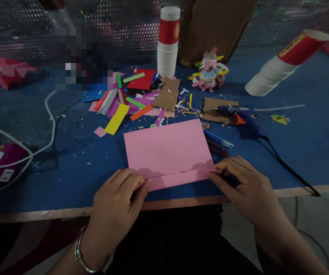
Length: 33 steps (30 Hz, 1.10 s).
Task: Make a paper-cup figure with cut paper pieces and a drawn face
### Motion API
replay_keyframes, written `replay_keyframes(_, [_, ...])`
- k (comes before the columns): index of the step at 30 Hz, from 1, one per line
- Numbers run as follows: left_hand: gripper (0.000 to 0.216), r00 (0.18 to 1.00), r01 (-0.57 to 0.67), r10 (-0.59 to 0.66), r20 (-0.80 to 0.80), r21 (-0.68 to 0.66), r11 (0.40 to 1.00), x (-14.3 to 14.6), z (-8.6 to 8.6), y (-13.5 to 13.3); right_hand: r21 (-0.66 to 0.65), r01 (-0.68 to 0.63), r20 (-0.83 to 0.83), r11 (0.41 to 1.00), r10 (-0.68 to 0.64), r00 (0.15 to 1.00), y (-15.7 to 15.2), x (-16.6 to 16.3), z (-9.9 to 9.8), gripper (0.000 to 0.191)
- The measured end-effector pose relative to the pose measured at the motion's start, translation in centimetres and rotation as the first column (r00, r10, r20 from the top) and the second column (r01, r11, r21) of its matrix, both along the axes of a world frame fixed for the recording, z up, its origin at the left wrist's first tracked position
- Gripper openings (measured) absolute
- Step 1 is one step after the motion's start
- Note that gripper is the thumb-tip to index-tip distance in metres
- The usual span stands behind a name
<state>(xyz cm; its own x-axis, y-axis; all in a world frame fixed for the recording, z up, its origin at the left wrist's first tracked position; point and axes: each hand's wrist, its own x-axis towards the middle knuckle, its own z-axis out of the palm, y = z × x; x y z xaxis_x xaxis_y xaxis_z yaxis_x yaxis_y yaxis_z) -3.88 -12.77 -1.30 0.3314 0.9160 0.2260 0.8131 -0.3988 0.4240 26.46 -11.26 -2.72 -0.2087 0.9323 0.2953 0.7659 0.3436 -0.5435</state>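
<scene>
A pink sheet of paper (167, 147) lies flat on the blue table (296, 145) right in front of me. Its near edge is folded up into a narrow strip (178, 178). My left hand (115, 206) pinches the left end of that strip, fingers closed on it. At the strip's right end my right hand (241, 183) presses down, fingers curled over the fold. A bracelet sits on my left wrist.
A blue glue gun (239, 116) with a black cord lies right of the sheet, with a blue pen (218, 139) beside it. Coloured paper strips (130, 99), cardboard pieces and a paper-cup craft (209, 72) lie behind. Cup stacks (168, 42) stand further back; white cables run at left.
</scene>
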Motion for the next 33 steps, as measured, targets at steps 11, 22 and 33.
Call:
replay_keyframes(11, [0.032, 0.997, -0.041, 0.044, -0.058, 0.053, 0.998, -0.4, -0.4, 0.6, 0.026, 0.021, 0.023, 0.999, -0.021, 0.999, 0.0, -0.2, 0.0, 0.013])
replay_keyframes(22, [0.037, 0.994, -0.068, 0.067, -0.082, -0.02, 0.997, -0.8, 0.0, 1.4, 0.031, -0.012, 0.109, 0.999, 0.008, 0.994, 0.9, -0.5, 0.4, 0.018])
replay_keyframes(33, [0.039, 0.983, -0.072, 0.048, -0.176, -0.135, 0.988, -1.2, 0.2, 1.7, 0.071, -0.035, 0.176, 0.997, 0.022, 0.984, 1.2, -0.7, 0.4, 0.021])
